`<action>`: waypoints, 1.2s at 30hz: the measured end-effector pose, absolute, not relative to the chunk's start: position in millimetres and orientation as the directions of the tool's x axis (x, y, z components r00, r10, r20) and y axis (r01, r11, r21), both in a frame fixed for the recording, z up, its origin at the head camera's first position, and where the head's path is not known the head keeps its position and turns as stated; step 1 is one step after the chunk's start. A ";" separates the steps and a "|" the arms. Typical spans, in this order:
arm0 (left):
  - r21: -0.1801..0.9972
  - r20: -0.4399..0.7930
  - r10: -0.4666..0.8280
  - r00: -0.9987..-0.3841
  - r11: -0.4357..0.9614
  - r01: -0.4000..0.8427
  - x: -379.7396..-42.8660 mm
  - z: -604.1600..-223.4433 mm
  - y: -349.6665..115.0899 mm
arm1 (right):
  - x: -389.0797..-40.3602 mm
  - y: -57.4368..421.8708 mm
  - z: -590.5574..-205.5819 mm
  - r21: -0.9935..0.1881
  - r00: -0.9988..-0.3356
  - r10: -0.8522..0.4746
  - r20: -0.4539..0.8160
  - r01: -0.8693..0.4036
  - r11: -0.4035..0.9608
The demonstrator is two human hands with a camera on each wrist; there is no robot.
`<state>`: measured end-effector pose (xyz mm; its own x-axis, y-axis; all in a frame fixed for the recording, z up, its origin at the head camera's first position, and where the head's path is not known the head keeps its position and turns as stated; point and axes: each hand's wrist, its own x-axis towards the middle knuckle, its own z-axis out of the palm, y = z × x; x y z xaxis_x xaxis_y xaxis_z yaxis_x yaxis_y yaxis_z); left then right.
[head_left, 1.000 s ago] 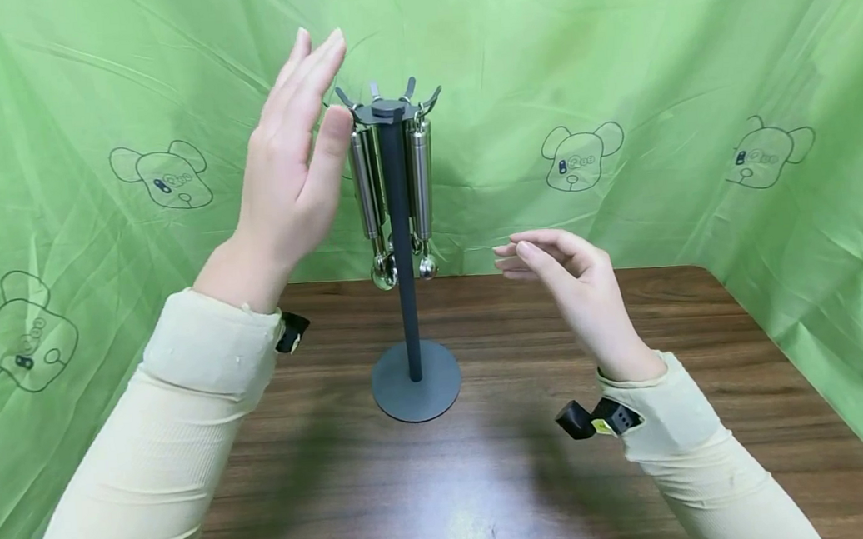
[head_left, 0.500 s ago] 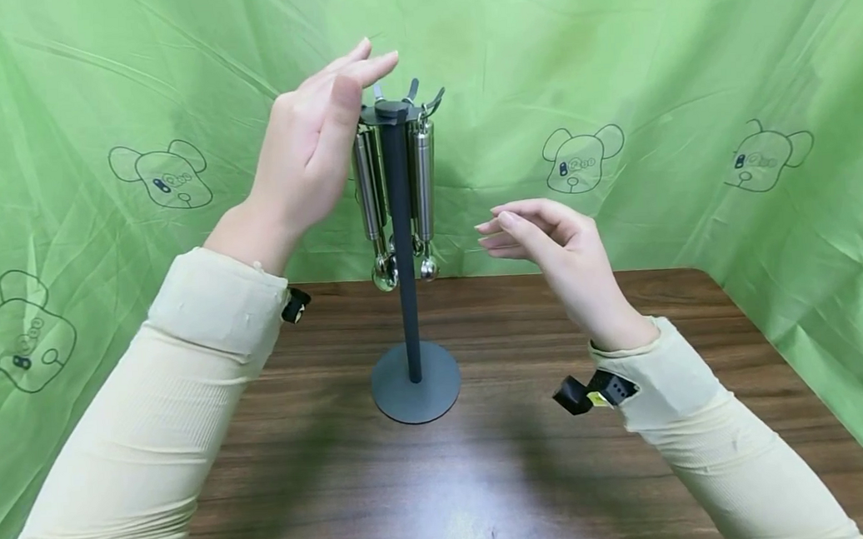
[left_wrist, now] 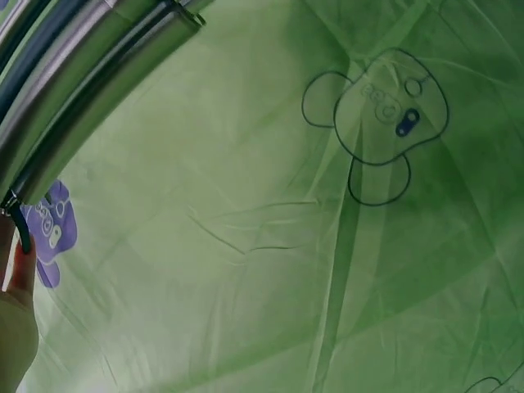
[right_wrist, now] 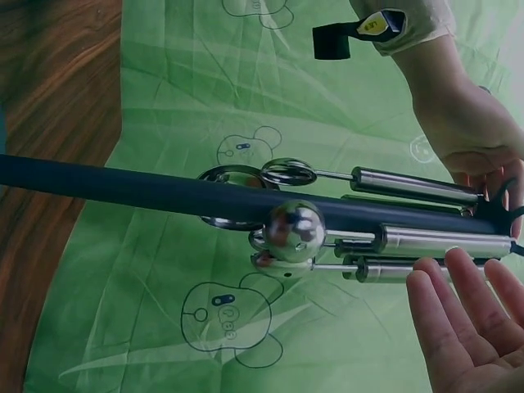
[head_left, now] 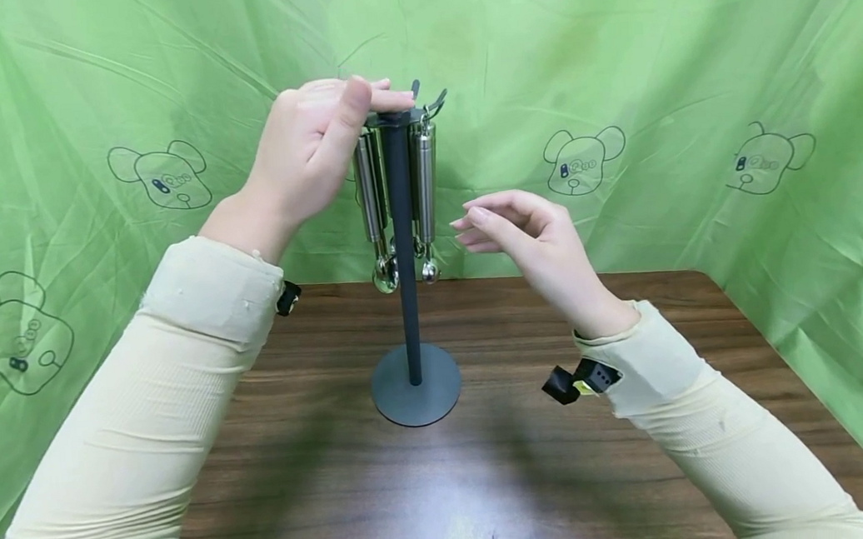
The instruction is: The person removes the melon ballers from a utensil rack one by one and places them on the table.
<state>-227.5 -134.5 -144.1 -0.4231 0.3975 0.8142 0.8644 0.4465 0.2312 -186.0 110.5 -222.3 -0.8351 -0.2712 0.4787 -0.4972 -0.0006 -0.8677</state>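
Observation:
A dark grey stand (head_left: 409, 304) rises upright from a round base, with hooks fanned around its top. Metal-handled kitchen utensils (head_left: 426, 186) with shiny rounded heads hang from the hooks. My left hand (head_left: 310, 148) lies across the left side of the stand's top, fingers extended over the hooks and thumb raised. In the left wrist view a fingertip (left_wrist: 24, 258) touches a hook's end at the left edge. My right hand (head_left: 530, 229) hovers to the right of the utensils, fingers loosely bent, holding nothing. In the right wrist view its fingers (right_wrist: 471, 319) are beside the utensil handles.
A brown wood-grain table (head_left: 341, 476) bears the stand's round base (head_left: 416, 400). Green cloth (head_left: 492, 65) printed with bear-head outlines hangs behind and at both sides. Small black cameras sit on both wrists, such as the right wrist camera (head_left: 592, 375).
My left hand has moved right and tipped its fingers down onto the stand's top. My right hand has moved left and up, closer to the utensils.

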 end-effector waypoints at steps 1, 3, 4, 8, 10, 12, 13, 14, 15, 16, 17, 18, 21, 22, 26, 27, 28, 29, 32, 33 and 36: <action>0.220 0.809 0.408 -0.424 0.458 0.861 -227.1 -143.8 -134.6 | -186.4 109.4 -221.7 -0.867 -0.834 -0.273 0.479 -0.498 0.001; 0.200 0.799 0.425 -0.425 0.479 0.855 -226.6 -143.2 -134.6 | -187.0 107.5 -220.7 -0.866 -0.834 -0.276 0.478 -0.500 0.009; 0.197 0.793 0.429 -0.432 0.492 0.848 -226.1 -142.7 -134.2 | -187.4 106.8 -220.4 -0.866 -0.834 -0.276 0.477 -0.500 0.015; 0.178 0.781 0.435 -0.449 0.534 0.827 -225.0 -141.6 -131.9 | -190.1 105.1 -219.7 -0.862 -0.835 -0.274 0.477 -0.505 0.041; 0.172 0.786 0.427 -0.447 0.544 0.822 -225.1 -141.6 -130.4 | -192.3 104.3 -219.4 -0.861 -0.838 -0.266 0.476 -0.505 0.049; 0.168 0.797 0.414 -0.439 0.546 0.821 -225.8 -142.5 -128.8 | -194.8 103.1 -219.2 -0.861 -0.841 -0.252 0.479 -0.506 0.052; 0.168 0.803 0.407 -0.435 0.545 0.821 -226.1 -142.8 -127.9 | -196.3 102.2 -219.1 -0.862 -0.843 -0.244 0.479 -0.504 0.049; 0.168 0.810 0.400 -0.428 0.541 0.824 -226.6 -143.3 -126.9 | -197.7 101.1 -219.1 -0.864 -0.845 -0.236 0.479 -0.502 0.045; 0.169 0.816 0.394 -0.423 0.537 0.827 -227.1 -144.1 -125.9 | -199.5 99.7 -219.1 -0.865 -0.847 -0.229 0.479 -0.500 0.042; 0.169 0.822 0.388 -0.416 0.532 0.830 -227.5 -144.8 -124.9 | -201.1 98.1 -218.9 -0.866 -0.849 -0.223 0.478 -0.498 0.042; 0.169 0.828 0.382 -0.410 0.528 0.832 -227.7 -145.5 -123.7 | -202.8 96.4 -218.8 -0.867 -0.852 -0.219 0.476 -0.496 0.043; 0.169 0.833 0.376 -0.405 0.524 0.835 -227.9 -146.0 -122.7 | -204.1 94.7 -218.5 -0.871 -0.855 -0.218 0.470 -0.490 0.045; 0.164 0.848 0.361 -0.387 0.516 0.841 -228.3 -147.3 -120.6 | -207.3 89.7 -217.4 -0.878 -0.868 -0.217 0.446 -0.471 0.079; 0.162 0.852 0.357 -0.384 0.517 0.841 -228.2 -147.4 -120.1 | -208.0 88.2 -217.1 -0.881 -0.874 -0.216 0.435 -0.463 0.095; 0.170 0.857 0.341 -0.386 0.521 0.837 -227.0 -146.9 -118.9 | -210.5 84.1 -217.7 -0.886 -0.881 -0.216 0.420 -0.450 0.113; 0.173 0.857 0.337 -0.389 0.522 0.835 -226.7 -146.8 -118.6 | -210.9 83.6 -218.3 -0.885 -0.879 -0.218 0.424 -0.453 0.108; 0.177 0.858 0.334 -0.391 0.522 0.834 -226.4 -146.6 -118.3 | -211.3 83.0 -218.7 -0.884 -0.875 -0.222 0.430 -0.458 0.094; 0.181 0.858 0.331 -0.394 0.522 0.833 -226.1 -146.4 -118.0 | -211.9 82.3 -219.3 -0.884 -0.871 -0.227 0.436 -0.462 0.074; 0.182 0.862 0.323 -0.391 0.521 0.834 -225.7 -145.7 -118.1 | -212.0 80.2 -220.2 -0.880 -0.857 -0.242 0.454 -0.474 0.027; 0.181 0.864 0.321 -0.388 0.520 0.834 -225.7 -145.4 -118.2 | -211.9 79.4 -220.1 -0.880 -0.855 -0.246 0.457 -0.475 0.016; 0.175 0.869 0.318 -0.378 0.518 0.837 -225.8 -144.8 -118.8 | -212.2 76.9 -219.6 -0.877 -0.850 -0.252 0.462 -0.480 0.010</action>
